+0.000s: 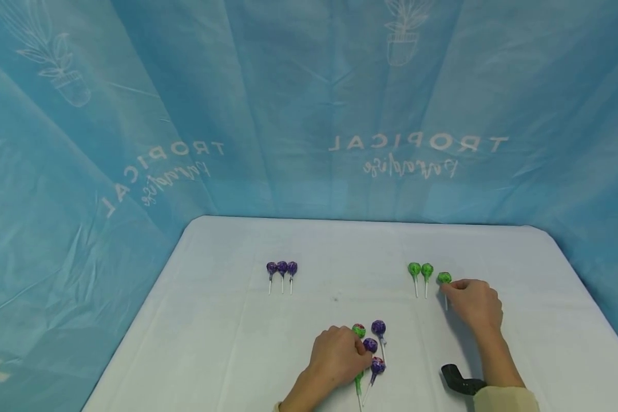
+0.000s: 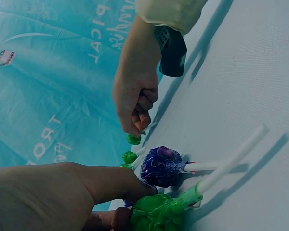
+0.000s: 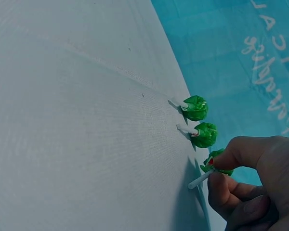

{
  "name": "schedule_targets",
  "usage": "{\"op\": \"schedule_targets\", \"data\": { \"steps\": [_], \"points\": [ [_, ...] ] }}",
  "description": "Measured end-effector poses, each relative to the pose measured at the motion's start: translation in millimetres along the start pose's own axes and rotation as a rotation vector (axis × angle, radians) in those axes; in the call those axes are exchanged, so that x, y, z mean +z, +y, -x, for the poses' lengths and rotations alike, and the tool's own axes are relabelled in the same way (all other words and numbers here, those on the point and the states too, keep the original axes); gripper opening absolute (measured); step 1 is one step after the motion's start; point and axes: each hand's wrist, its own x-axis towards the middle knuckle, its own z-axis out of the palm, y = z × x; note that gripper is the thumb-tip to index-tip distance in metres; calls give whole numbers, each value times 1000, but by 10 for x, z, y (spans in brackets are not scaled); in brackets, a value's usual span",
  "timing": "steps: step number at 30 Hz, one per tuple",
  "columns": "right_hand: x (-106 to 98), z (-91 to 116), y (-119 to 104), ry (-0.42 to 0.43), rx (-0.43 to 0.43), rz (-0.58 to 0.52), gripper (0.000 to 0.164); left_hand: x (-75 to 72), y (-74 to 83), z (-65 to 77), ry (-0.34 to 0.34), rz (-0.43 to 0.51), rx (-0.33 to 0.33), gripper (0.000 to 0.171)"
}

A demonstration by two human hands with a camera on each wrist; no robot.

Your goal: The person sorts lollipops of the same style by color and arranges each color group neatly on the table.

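Right grip (image 1: pixel 475 303): clamped on a green lollipop (image 1: pixel 444 277) just below its head, probably for control beside the green pair (image 1: pixel 427 270).
Left grip (image 1: pixel 339 356): at another green lollipop (image 2: pixel 159 211) in the mixed pile (image 1: pixel 378 365) (clamped or not, cannot tell).
Purple row (image 1: pixel 282 267): well apart on the worktop (image 1: pixel 185 349), apparently by colour.

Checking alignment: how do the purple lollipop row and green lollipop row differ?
No hand touches the purple lollipop row; the right hand pinches the rightmost lollipop of the green lollipop row. The purple row looks nearly level; the green row's rightmost sits out of line. Each has three.
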Motion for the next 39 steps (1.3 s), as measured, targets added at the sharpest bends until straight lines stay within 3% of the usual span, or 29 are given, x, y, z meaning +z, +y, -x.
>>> {"op": "schedule_targets", "data": {
  "steps": [12, 20, 26, 32, 39],
  "points": [
    [14, -107, -34, 19, -2, -12, 40, 6, -13, -18, 20, 7, 25, 26],
    [5, -127, -33, 4, 20, -15, 40, 24, -26, -16, -30, 1, 35, 24],
    [18, -154, -36, -2, 10, -14, 42, 17, -31, -24, 21, 15, 77, 25],
    [54, -175, -22, -21, 1, -2, 43, 10, -38, -23, 30, 16, 85, 21],
    [45, -155, -11, -48, -6, 6, 47, -38, -97, -34, 152, 18, 86, 14]
  ]
}}
